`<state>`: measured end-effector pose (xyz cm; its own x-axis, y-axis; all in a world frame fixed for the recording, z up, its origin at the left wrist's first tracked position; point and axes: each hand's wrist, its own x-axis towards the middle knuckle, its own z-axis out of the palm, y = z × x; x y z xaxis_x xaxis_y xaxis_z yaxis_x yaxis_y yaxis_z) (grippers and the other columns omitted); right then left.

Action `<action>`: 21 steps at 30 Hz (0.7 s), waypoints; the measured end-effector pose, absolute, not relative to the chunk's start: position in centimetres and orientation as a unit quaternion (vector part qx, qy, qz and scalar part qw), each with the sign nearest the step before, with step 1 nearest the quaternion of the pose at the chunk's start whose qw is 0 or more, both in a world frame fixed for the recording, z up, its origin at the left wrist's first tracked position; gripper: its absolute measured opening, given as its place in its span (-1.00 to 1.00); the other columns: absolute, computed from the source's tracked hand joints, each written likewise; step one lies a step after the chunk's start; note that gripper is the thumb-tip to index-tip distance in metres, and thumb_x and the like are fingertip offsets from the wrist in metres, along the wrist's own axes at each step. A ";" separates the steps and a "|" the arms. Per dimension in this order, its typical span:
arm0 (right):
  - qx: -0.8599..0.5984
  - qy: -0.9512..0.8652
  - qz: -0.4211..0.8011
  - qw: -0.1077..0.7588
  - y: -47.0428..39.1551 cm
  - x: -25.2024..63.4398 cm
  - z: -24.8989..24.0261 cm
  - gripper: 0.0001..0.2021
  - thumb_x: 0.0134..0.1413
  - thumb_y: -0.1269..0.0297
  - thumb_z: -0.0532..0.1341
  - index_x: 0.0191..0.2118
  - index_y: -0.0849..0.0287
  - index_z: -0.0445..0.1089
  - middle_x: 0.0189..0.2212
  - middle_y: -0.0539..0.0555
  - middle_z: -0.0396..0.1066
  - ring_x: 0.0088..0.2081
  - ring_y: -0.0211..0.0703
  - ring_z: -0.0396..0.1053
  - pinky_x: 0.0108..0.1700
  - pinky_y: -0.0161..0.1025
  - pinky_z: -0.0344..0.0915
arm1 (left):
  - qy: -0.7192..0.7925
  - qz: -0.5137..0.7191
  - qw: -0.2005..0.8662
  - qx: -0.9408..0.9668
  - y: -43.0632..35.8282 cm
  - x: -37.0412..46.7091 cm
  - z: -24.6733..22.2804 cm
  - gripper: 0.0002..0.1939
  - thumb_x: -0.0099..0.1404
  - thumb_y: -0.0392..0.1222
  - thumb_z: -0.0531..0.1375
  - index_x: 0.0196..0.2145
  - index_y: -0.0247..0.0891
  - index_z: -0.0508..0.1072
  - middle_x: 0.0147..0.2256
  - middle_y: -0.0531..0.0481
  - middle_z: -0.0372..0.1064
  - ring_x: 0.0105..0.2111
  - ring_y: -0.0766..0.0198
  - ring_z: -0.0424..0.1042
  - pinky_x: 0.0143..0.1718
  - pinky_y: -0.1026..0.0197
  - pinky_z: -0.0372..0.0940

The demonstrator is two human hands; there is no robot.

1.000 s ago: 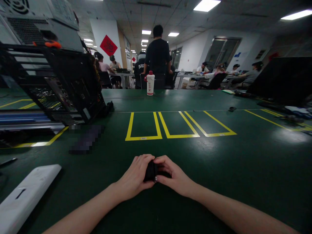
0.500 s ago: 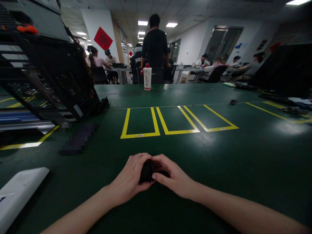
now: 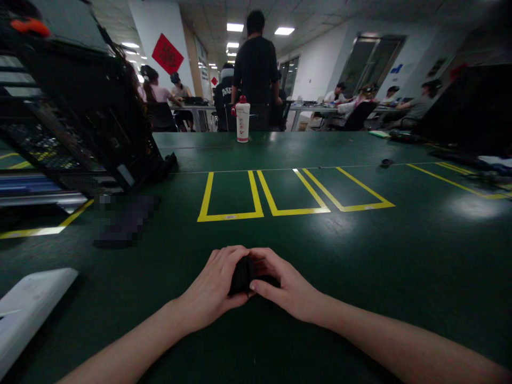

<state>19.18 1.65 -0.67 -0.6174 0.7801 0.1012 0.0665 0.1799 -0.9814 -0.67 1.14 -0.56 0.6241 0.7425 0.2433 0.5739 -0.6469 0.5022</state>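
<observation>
A small black object (image 3: 241, 276) is held between my two hands, low in the middle of the view, over the green table (image 3: 304, 256). My left hand (image 3: 218, 282) wraps round its left side, with the thumb below and the fingers over the top. My right hand (image 3: 282, 285) grips it from the right, its thumb against the near edge and the fingers curled behind. The fingertips of both hands meet at the top. Much of the object is hidden by the fingers, and its exact shape is unclear.
Yellow tape outlines (image 3: 231, 217) lie beyond my hands. A white and red bottle (image 3: 242, 122) stands farther back. At left are a black open frame (image 3: 108, 128), a blurred dark item (image 3: 128, 221) and a white device (image 3: 34, 298). A dark monitor (image 3: 476, 112) is at right. People are in the background.
The view has tilted slightly, so the table and its things appear a little higher. My hands hold the black object in nearly the same pose.
</observation>
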 end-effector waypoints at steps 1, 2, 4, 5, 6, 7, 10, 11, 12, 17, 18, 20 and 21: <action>-0.301 -0.703 0.562 0.315 1.7 19.2 -0.7 -0.61 0.05 0.44 0.18 0.01 0.11 0.13 -0.05 0.09 0.20 0.01 -0.15 0.23 0.07 -0.09 0.24 | 0.374 0.220 0.192 0.880 1.1 -0.7 -0.6 -0.32 0.14 -0.32 0.21 0.10 -0.14 -0.09 0.02 -0.16 0.12 -0.02 0.01 0.19 -0.06 -0.07 0.17; -0.298 -0.707 0.558 0.316 1.7 19.3 -0.7 -0.61 0.03 0.45 0.19 0.00 0.12 0.14 -0.06 0.09 0.19 0.01 -0.15 0.23 0.07 -0.10 0.24 | 0.374 0.220 0.191 0.880 1.1 -0.7 -0.6 -0.31 0.14 -0.33 0.21 0.10 -0.14 -0.09 0.02 -0.15 0.12 -0.02 0.01 0.18 -0.06 -0.07 0.17; -0.291 -0.718 0.546 0.320 1.6 19.4 -0.9 -0.62 0.00 0.49 0.20 -0.04 0.12 0.17 -0.07 0.08 0.17 -0.01 -0.16 0.24 0.06 -0.11 0.24 | 0.375 0.218 0.192 0.880 1.1 -0.7 -0.6 -0.30 0.13 -0.36 0.21 0.11 -0.14 -0.09 0.03 -0.16 0.12 -0.01 0.01 0.17 -0.05 -0.08 0.16; -0.287 -0.723 0.540 0.322 1.6 19.4 -1.0 -0.62 -0.02 0.50 0.21 -0.05 0.12 0.18 -0.08 0.07 0.16 -0.01 -0.16 0.24 0.07 -0.11 0.24 | 0.374 0.217 0.193 0.881 1.1 -0.7 -0.6 -0.30 0.12 -0.36 0.21 0.10 -0.14 -0.08 0.03 -0.16 0.11 -0.01 0.01 0.17 -0.05 -0.08 0.16; -0.285 -0.725 0.536 0.325 1.6 19.4 -1.0 -0.62 -0.03 0.51 0.21 -0.07 0.12 0.19 -0.08 0.07 0.15 -0.01 -0.17 0.23 0.07 -0.11 0.23 | 0.373 0.218 0.194 0.881 1.1 -0.7 -0.6 -0.30 0.12 -0.37 0.21 0.10 -0.14 -0.08 0.03 -0.16 0.12 -0.01 0.01 0.17 -0.05 -0.08 0.16; -0.284 -0.725 0.535 0.328 1.6 19.4 -1.1 -0.65 -0.02 0.49 0.21 -0.08 0.12 0.20 -0.08 0.07 0.14 -0.01 -0.17 0.23 0.07 -0.12 0.23 | 0.373 0.218 0.196 0.881 1.1 -0.7 -0.5 -0.31 0.12 -0.36 0.21 0.10 -0.14 -0.08 0.03 -0.16 0.12 -0.01 0.02 0.18 -0.05 -0.08 0.16; -0.294 -0.709 0.546 0.335 1.5 19.2 -1.0 -0.75 0.04 0.40 0.19 -0.13 0.11 0.23 -0.09 0.05 0.16 -0.04 -0.18 0.26 0.04 -0.13 0.26 | 0.374 0.221 0.197 0.879 1.1 -0.7 -0.5 -0.34 0.14 -0.33 0.21 0.10 -0.16 -0.05 0.02 -0.16 0.13 -0.02 0.03 0.19 -0.06 -0.05 0.18; -0.300 -0.703 0.550 0.336 1.5 19.1 -0.9 -0.78 0.06 0.38 0.18 -0.14 0.11 0.23 -0.11 0.05 0.18 -0.05 -0.19 0.27 0.03 -0.13 0.27 | 0.375 0.223 0.195 0.878 1.1 -0.7 -0.5 -0.35 0.14 -0.32 0.21 0.09 -0.17 -0.04 0.02 -0.16 0.14 -0.02 0.03 0.19 -0.06 -0.05 0.18; -0.306 -0.699 0.553 0.334 1.5 19.0 -0.9 -0.78 0.07 0.38 0.17 -0.13 0.10 0.22 -0.12 0.04 0.20 -0.06 -0.19 0.28 0.02 -0.12 0.28 | 0.375 0.225 0.193 0.878 1.1 -0.7 -0.4 -0.36 0.14 -0.31 0.21 0.09 -0.17 -0.03 0.02 -0.15 0.14 -0.02 0.04 0.19 -0.06 -0.05 0.18; -0.328 -0.705 0.547 0.310 1.5 19.0 -0.9 -0.64 0.06 0.41 0.18 -0.02 0.08 0.13 -0.09 0.06 0.22 -0.01 -0.17 0.25 0.06 -0.09 0.24 | 0.377 0.225 0.204 0.875 1.0 -0.8 -0.5 -0.35 0.15 -0.29 0.21 0.10 -0.14 -0.04 0.03 -0.15 0.12 -0.03 0.03 0.19 -0.07 -0.06 0.19; -0.320 -0.709 0.543 0.317 1.5 19.0 -0.9 -0.66 0.05 0.42 0.18 -0.04 0.10 0.15 -0.09 0.06 0.21 -0.02 -0.17 0.26 0.05 -0.11 0.25 | 0.379 0.222 0.206 0.874 1.0 -0.8 -0.5 -0.34 0.15 -0.30 0.21 0.10 -0.14 -0.05 0.03 -0.15 0.12 -0.03 0.02 0.19 -0.07 -0.06 0.19; -0.297 -0.720 0.534 0.328 1.5 19.2 -1.1 -0.62 -0.01 0.48 0.21 -0.06 0.10 0.16 -0.09 0.06 0.17 -0.02 -0.17 0.25 0.05 -0.13 0.26 | 0.383 0.219 0.207 0.873 1.0 -0.9 -0.5 -0.34 0.14 -0.30 0.21 0.10 -0.14 -0.05 0.03 -0.15 0.12 -0.02 0.01 0.19 -0.07 -0.07 0.19; -0.289 -0.725 0.530 0.333 1.5 19.3 -1.2 -0.62 -0.02 0.50 0.21 -0.07 0.11 0.17 -0.08 0.06 0.16 -0.01 -0.17 0.24 0.05 -0.13 0.25 | 0.384 0.217 0.207 0.874 1.0 -0.9 -0.5 -0.34 0.14 -0.31 0.21 0.10 -0.14 -0.06 0.03 -0.15 0.12 -0.02 0.01 0.19 -0.07 -0.07 0.19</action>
<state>19.28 1.50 -1.19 -0.6113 0.7716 0.1761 0.0667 0.2720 -0.9600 -0.89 0.96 -0.55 0.6114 0.7598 0.2211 0.5802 -0.6205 0.5276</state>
